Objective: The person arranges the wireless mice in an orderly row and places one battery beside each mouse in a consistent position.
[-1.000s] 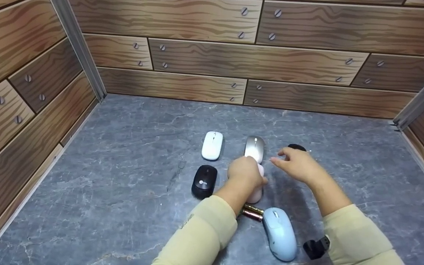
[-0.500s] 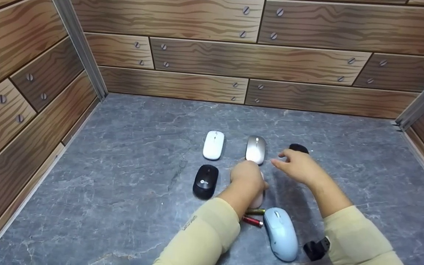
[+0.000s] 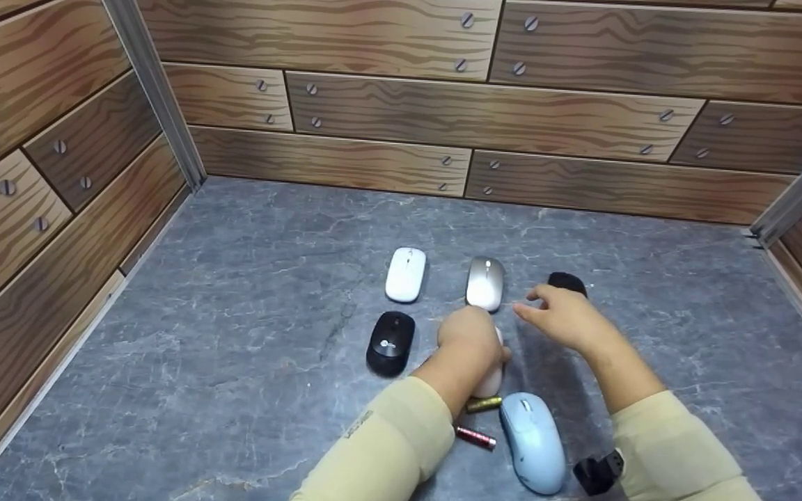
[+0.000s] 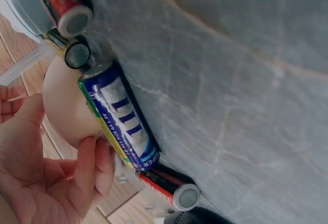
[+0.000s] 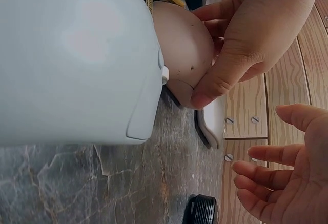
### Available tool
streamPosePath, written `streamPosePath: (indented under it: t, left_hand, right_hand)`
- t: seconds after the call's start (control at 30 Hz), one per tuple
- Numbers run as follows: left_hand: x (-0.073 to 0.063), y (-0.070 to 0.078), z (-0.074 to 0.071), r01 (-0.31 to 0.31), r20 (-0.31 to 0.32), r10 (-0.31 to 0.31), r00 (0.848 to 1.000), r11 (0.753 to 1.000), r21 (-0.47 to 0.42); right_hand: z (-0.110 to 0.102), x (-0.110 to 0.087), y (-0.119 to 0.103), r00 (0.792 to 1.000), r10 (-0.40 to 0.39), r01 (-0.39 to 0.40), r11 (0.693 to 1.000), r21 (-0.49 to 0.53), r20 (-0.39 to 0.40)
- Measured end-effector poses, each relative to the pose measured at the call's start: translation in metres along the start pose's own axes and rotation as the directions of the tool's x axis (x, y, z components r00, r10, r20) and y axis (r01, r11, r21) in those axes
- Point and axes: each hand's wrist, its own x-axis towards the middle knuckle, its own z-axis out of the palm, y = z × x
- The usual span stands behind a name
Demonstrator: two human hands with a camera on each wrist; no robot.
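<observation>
Grey marble-patterned tabletop (image 3: 269, 334) carries every item noted. Nearest the wearer sits a light-blue computer mouse (image 3: 533, 443), then a red cylindrical battery (image 3: 476, 437) and a gold battery (image 3: 484, 404). Left-wrist view also records a blue AA battery (image 4: 123, 116) by the next item.

Just beyond the gold battery is the pale-pink computer mouse (image 3: 490, 383), partly covered by the left hand (image 3: 469, 337), whose thumb and fingers clamp its opposite sides. Judged by appearance, it is light, stiff, smooth and mildly slippery, unlikely to break; grip both flanks near mid-length. Its long axis runs roughly near to far, a rounded end facing the wearer (scroll wheel hidden, so front unconfirmed).

Left of it rests a black computer mouse (image 3: 390, 344). Right hand (image 3: 560, 316): fingers apart, holding nothing. Farther off lie a silver-grey computer mouse (image 3: 485, 284) and a white computer mouse (image 3: 406, 275), before wood-print wall panels (image 3: 373, 104).
</observation>
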Motion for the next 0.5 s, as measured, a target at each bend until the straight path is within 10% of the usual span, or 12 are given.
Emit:
streamPosePath:
  t: [0.27, 0.5]
  left_hand:
    - [-0.009, -0.016, -0.010, -0.043, -0.070, 0.038, 0.997, 0.997, -0.069]
    - [-0.037, -0.033, -0.014, -0.222, -0.147, 0.221, 0.964, 0.975, 0.013]
  right_hand:
    - [0.000, -0.001, 0.002, 1.000, 0.002, -0.002, 1.000, 0.014, -0.002]
    - [-0.002, -0.003, 0.003, 1.000, -0.010, 0.010, 1.000, 0.010, -0.027]
